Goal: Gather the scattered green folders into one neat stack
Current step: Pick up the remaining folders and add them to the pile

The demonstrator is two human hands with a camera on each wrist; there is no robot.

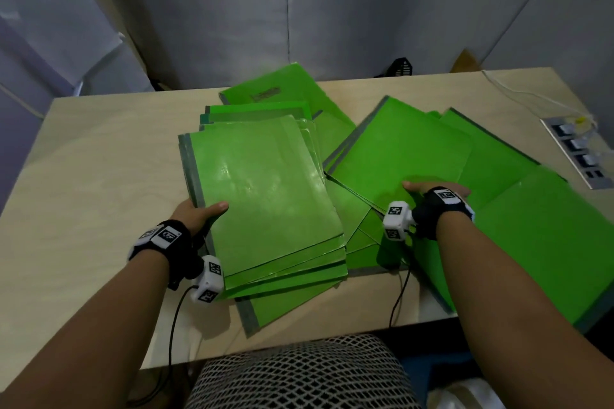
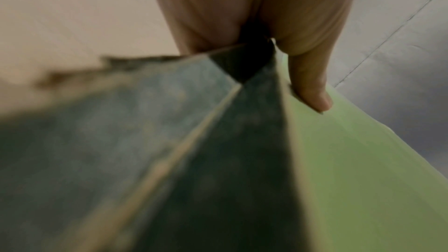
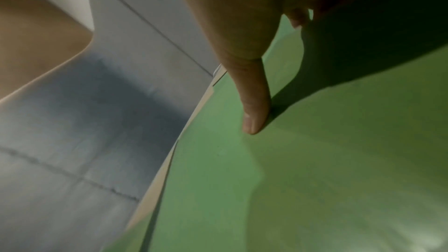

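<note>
Several green folders with grey spines lie on the wooden table (image 1: 99,159). A rough stack of folders (image 1: 265,183) sits left of centre. My left hand (image 1: 199,212) grips the stack's grey spine edge, thumb (image 2: 312,91) on the top green cover (image 2: 363,160) and fingers underneath. My right hand (image 1: 435,189) holds the near edge of a single folder (image 1: 398,149) to the right. Its thumb (image 3: 254,106) lies on that green cover (image 3: 315,179); the fingers are mostly hidden. More folders lie fanned at the far side (image 1: 265,86), the right (image 1: 498,156) and the near right (image 1: 548,236).
A socket panel (image 1: 578,153) is set into the table at the right edge, with a white cable (image 1: 518,90) running to it. A black object (image 1: 400,68) stands behind the table. Grey panels wall off the back. The near-right folder overhangs the table's front edge.
</note>
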